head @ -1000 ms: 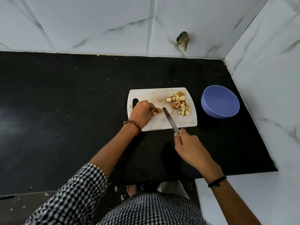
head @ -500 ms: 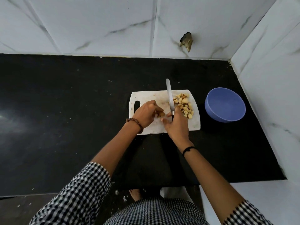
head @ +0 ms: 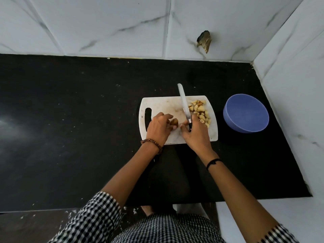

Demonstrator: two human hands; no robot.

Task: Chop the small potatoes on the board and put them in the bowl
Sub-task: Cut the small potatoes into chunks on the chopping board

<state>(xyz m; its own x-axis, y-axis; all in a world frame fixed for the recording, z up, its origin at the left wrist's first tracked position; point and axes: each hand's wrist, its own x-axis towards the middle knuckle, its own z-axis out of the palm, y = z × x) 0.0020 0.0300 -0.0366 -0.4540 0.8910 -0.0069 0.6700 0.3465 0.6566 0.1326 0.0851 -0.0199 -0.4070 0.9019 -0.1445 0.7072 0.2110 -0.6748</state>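
head view, as i watch it on my feed: one white board [head: 163, 106] on the black counter [head: 70, 120], one blue bowl [head: 245, 113] standing apart to the right of it, and one knife [head: 184, 104]. i see one brown potato [head: 174, 122] not yet cut small, near the middle of the board. there is also one heap of chopped pieces [head: 200, 111] on the board's right half, too many and too small for me to count one by one. i count two hands and two wrist bands: a beaded bracelet [head: 152, 143] on the left wrist and a black band [head: 213, 162] on the right.

the left hand [head: 158, 128] lies over the board with its fingers curled, the tips pinching the brown potato. the right hand [head: 196, 133] is wrapped round the knife's dark handle, just beside that potato. the blade points away from me, its tip past the board's far edge.

against a second ago: then the right hand sat off the board's near edge, with the blade slanting over the board. now the hand is over the board and the blade stands between the potato and the heap. from half a second ago i see little change. the heap and the bowl are where they were.
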